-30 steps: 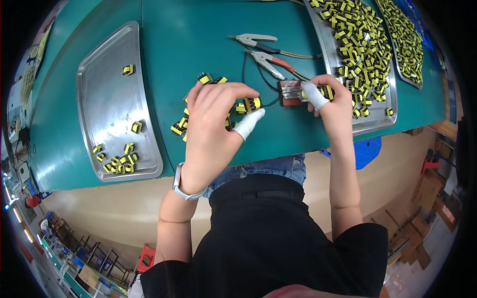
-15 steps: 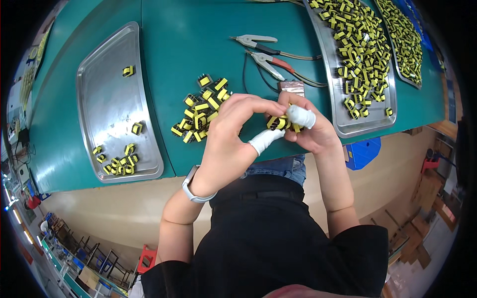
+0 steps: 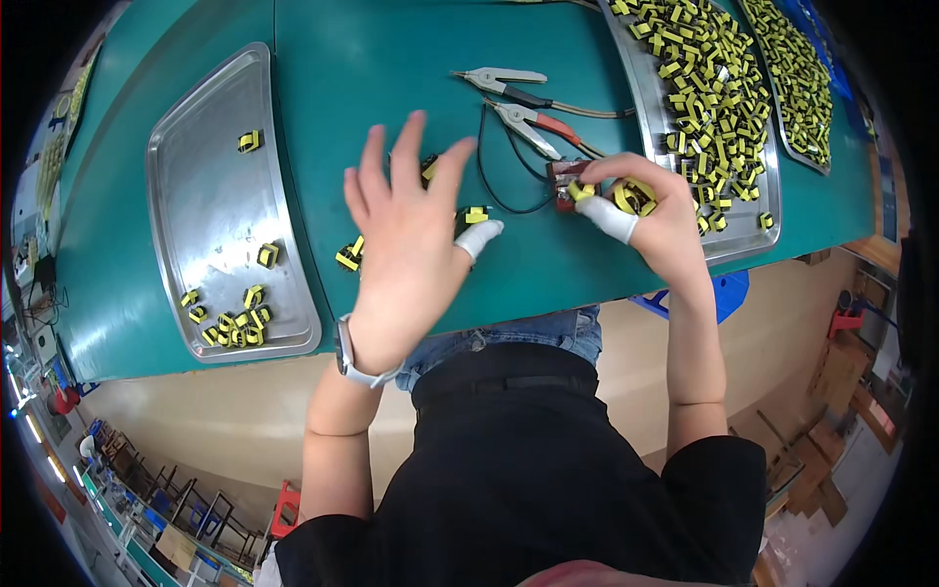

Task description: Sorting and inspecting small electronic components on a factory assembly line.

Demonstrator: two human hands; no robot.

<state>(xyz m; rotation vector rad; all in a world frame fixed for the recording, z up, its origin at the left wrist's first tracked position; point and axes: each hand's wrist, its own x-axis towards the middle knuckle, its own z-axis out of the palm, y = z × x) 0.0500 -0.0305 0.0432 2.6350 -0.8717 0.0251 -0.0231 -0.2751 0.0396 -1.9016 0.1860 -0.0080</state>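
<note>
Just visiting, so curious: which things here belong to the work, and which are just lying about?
Likely the work:
yellow-black piece pinched in the right hand
brown block beside it
loose pieces around the left hand
trays of pieces

Seemingly just about:
red stool
untouched clips

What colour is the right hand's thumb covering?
The thumb covering is white, clearest in the head view.

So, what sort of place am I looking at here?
Probably an electronics workshop or factory: a long green workbench, a metal tray heaped with small yellow-and-black components, and wired clips that look like test leads.
</note>
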